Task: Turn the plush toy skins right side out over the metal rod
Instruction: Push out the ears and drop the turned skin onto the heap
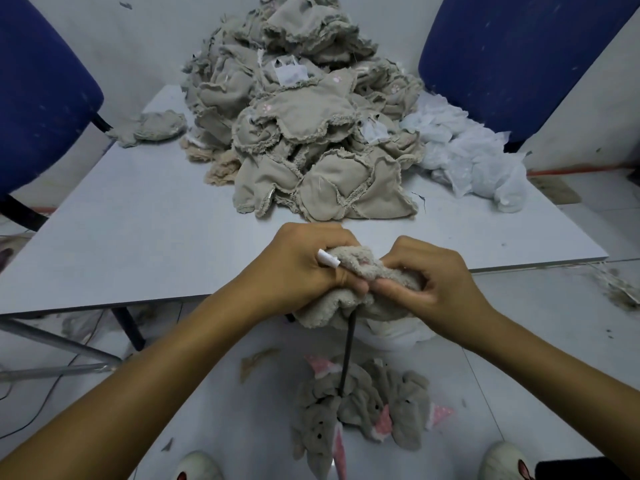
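Left hand (304, 268) and right hand (429, 271), knuckles up, fingers curled tight, thumbs nearly meeting, both gripping one plush skin (349, 292) just past the near edge of the bench (138, 220). Behind, on the bench: big heap of inside-out skins (311, 116), beige, raw frayed seams outward, white tags showing. Held skin: grey-beige, fuzzy, bunched, white tag (328, 258) poking out by the left knuckles. Below it, metal rod (348, 355): dark, thin, long axis near vertical, top hidden inside the skin, lower end down among finished skins (363, 403) with pink ears on the floor. Forearms converging from the lower corners.
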The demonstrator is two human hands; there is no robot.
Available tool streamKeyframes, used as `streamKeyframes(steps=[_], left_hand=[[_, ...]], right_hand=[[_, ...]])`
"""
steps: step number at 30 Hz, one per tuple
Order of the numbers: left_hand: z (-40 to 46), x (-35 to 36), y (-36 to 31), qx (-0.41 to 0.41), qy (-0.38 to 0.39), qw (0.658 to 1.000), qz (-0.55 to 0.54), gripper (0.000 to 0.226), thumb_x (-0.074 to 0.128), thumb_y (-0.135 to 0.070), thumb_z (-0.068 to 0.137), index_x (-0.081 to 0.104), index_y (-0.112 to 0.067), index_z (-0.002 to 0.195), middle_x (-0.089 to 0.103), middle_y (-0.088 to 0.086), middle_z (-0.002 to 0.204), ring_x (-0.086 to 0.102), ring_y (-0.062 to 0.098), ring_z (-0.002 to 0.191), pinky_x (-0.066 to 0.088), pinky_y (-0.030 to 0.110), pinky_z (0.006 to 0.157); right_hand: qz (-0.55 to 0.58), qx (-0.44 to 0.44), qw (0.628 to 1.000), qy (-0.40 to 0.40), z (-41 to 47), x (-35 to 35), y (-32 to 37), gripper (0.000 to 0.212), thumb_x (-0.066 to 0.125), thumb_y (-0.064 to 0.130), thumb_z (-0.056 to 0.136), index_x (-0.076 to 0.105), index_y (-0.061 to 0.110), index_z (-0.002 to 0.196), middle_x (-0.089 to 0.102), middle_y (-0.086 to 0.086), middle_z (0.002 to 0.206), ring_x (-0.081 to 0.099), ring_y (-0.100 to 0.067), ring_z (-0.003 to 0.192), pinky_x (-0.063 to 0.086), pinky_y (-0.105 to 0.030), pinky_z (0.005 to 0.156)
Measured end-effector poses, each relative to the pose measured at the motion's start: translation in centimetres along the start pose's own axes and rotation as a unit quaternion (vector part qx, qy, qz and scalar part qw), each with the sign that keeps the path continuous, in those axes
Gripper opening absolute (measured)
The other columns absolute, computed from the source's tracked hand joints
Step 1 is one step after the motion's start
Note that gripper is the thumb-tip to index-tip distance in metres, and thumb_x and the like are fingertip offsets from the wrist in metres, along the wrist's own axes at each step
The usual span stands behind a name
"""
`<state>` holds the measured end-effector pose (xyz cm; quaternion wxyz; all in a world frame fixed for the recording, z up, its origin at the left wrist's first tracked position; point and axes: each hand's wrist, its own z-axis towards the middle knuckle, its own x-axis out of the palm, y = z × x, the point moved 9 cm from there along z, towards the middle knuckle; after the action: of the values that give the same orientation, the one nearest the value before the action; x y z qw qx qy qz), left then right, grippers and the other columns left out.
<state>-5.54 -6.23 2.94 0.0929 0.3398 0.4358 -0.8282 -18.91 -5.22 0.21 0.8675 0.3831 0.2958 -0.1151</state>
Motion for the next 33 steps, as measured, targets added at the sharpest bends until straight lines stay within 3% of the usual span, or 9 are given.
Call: streamKeyframes(steps=[3, 11, 14, 16, 19, 21, 23, 28, 33], left_hand=[[-0.2, 0.9, 1.0, -0.017, 0.030, 0.998, 0.047, 0.019, 0.074, -0.021, 0.072, 0.067, -0.004, 0.069, 0.063, 0.003, 0.068, 0.056, 0.015, 0.064, 0.043, 0.033, 0.060], [-0.9, 1.6, 1.1, 0.056, 0.038, 0.995, 0.072, 0.019, 0.060, -0.006, 0.082, 0.074, -0.015, 0.073, 0.062, -0.014, 0.067, 0.046, -0.010, 0.066, 0.037, 0.012, 0.059], [-0.9, 0.6, 1.8, -0.007, -0.026, 0.998, -0.063, 0.020, 0.058, -0.033, 0.083, 0.062, -0.039, 0.065, 0.059, -0.027, 0.061, 0.054, -0.015, 0.066, 0.039, 0.006, 0.063], [-0.7, 0.6, 2.9, -0.070, -0.023, 0.993, -0.097, 0.027, 0.058, -0.049, 0.076, 0.059, -0.032, 0.055, 0.059, -0.024, 0.058, 0.053, -0.010, 0.058, 0.039, 0.013, 0.058], [-1.1, 2.2, 3.8, -0.113, 0.071, 0.991, -0.026, 0.033, 0.060, -0.051, 0.076, 0.054, -0.038, 0.046, 0.054, -0.019, 0.051, 0.051, -0.005, 0.055, 0.034, 0.018, 0.056], [-1.6, 3.6, 4.1, -0.116, 0.158, 0.977, 0.087, 0.028, 0.051, -0.048, 0.085, 0.066, -0.038, 0.063, 0.062, -0.019, 0.063, 0.056, -0.003, 0.067, 0.041, 0.022, 0.063], [-1.9, 4.4, 4.8, -0.123, 0.207, 0.940, 0.240, 0.040, 0.046, -0.053, 0.095, 0.074, -0.026, 0.087, 0.070, -0.006, 0.086, 0.059, 0.012, 0.082, 0.046, 0.035, 0.070], [-1.7, 3.2, 3.6, -0.105, 0.141, 0.980, 0.096, 0.028, 0.065, -0.051, 0.085, 0.064, -0.023, 0.080, 0.064, -0.007, 0.079, 0.056, 0.011, 0.077, 0.046, 0.035, 0.069], [-0.4, 0.0, -0.3, 0.027, -0.041, 0.998, -0.028, 0.026, 0.061, -0.034, 0.090, 0.066, -0.009, 0.092, 0.067, 0.001, 0.080, 0.061, 0.016, 0.071, 0.047, 0.028, 0.064]], right_hand=[[-0.010, 0.021, 1.000, 0.008, -0.6, 0.8, -0.6, 0.017, 0.070, 0.027, 0.085, 0.070, 0.011, 0.084, 0.057, 0.006, 0.077, 0.054, -0.008, 0.071, 0.042, -0.026, 0.063], [-0.029, 0.013, 0.999, -0.004, -0.7, 1.2, 0.3, 0.019, 0.067, 0.028, 0.090, 0.071, 0.009, 0.092, 0.053, 0.009, 0.081, 0.048, 0.003, 0.075, 0.036, -0.013, 0.068], [-0.016, -0.011, 0.997, -0.070, 0.0, 0.0, 1.3, 0.021, 0.065, 0.029, 0.093, 0.072, 0.010, 0.097, 0.055, 0.012, 0.083, 0.051, 0.004, 0.078, 0.036, -0.011, 0.071], [-0.006, -0.017, 0.997, -0.073, 0.4, -0.3, 1.4, 0.021, 0.063, 0.031, 0.093, 0.072, 0.013, 0.098, 0.054, 0.018, 0.085, 0.053, 0.004, 0.079, 0.036, -0.010, 0.071], [-0.005, 0.002, 1.000, -0.004, 0.4, 1.0, 0.5, 0.022, 0.058, 0.034, 0.095, 0.072, 0.017, 0.094, 0.050, 0.019, 0.082, 0.050, 0.005, 0.076, 0.035, -0.012, 0.068], [-0.013, 0.010, 0.999, 0.033, -0.2, 2.1, -0.2, 0.013, 0.062, 0.033, 0.094, 0.062, 0.034, 0.082, 0.044, 0.018, 0.075, 0.046, 0.006, 0.071, 0.032, -0.013, 0.064], [-0.026, 0.010, 0.999, 0.034, -0.8, 2.7, -0.3, 0.033, 0.064, 0.028, 0.093, 0.042, 0.045, 0.075, 0.038, 0.019, 0.071, 0.042, 0.007, 0.068, 0.030, -0.011, 0.063], [-0.083, -0.018, 0.996, 0.016, -1.5, 2.6, 0.5, 0.024, 0.054, 0.031, 0.096, 0.038, 0.030, 0.078, 0.032, 0.017, 0.073, 0.032, 0.001, 0.065, 0.029, -0.009, 0.063], [-0.085, -0.036, 0.994, -0.066, -0.2, 0.3, 1.9, 0.021, 0.058, 0.025, 0.095, 0.067, 0.009, 0.086, 0.041, 0.012, 0.078, 0.035, 0.003, 0.071, 0.031, -0.006, 0.068]])
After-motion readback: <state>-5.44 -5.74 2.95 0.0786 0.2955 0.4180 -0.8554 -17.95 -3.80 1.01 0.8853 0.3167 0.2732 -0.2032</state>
